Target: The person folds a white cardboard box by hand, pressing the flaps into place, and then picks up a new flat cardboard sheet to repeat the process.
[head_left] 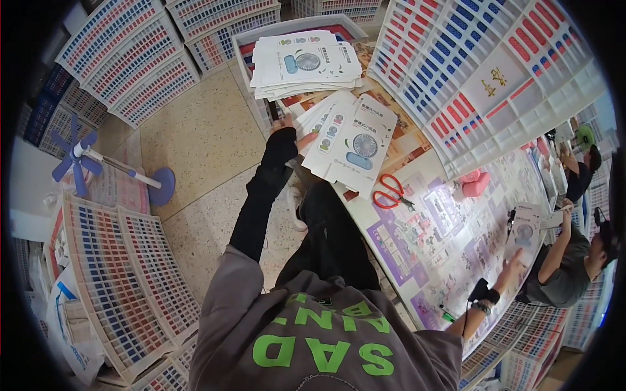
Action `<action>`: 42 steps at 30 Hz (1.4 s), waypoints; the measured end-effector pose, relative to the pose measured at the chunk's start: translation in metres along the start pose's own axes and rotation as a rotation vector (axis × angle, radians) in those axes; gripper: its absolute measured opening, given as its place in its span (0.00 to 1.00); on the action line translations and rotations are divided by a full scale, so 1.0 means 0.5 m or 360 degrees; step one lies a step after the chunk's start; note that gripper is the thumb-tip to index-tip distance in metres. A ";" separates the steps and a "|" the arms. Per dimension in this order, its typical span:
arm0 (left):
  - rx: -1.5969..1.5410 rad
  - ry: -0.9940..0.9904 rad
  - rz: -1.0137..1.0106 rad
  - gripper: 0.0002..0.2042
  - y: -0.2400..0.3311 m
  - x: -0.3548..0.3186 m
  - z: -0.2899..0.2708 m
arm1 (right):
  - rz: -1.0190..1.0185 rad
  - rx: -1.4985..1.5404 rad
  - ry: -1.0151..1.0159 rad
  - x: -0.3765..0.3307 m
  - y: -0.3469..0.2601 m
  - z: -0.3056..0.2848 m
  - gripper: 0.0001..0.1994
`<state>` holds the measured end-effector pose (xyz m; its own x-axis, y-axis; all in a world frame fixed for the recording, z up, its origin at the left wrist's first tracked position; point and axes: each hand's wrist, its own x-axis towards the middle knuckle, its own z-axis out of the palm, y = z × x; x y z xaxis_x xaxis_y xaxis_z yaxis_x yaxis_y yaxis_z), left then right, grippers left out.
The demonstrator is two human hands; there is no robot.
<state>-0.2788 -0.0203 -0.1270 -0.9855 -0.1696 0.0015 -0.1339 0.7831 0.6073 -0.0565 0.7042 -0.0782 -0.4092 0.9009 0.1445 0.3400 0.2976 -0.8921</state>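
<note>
My left hand, in a black sleeve, is at the near-left edge of fanned white flat cartons printed with a small fan. Its thumb and a finger are stretched apart, touching the cartons' edge; the other fingers are partly hidden. Far to the right, my right hand, with a watch and black band at the wrist, has its fingers closed at the lower end of a similar printed carton. A thicker pile of these cartons lies beyond my left hand. Red-handled scissors rest beside the fanned cartons.
The table has a patterned cover. A tall white crate with red and blue slots stands on it, beside a pink object. A co-worker is at the right. Stacked crates and a blue fan are left.
</note>
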 end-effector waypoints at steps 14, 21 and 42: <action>-0.1490 -0.0585 0.0027 0.32 0.116 -0.119 -0.020 | -0.0361 0.0045 -0.1927 -0.501 -0.332 0.524 0.28; -0.1813 -0.0298 0.0120 0.29 0.179 -0.250 0.030 | -0.0337 0.0337 -0.1896 -0.514 -0.339 0.478 0.19; -0.2193 -0.0318 -0.0077 0.25 0.319 -0.604 0.268 | -0.0566 -0.0783 -0.0617 -0.060 0.120 -0.127 0.17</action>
<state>-0.0167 0.2358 -0.1370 -0.9966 -0.0008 -0.0829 -0.0735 -0.4541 0.8879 0.0297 0.7151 -0.1088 -0.8062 0.5731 0.1469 0.4348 0.7423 -0.5098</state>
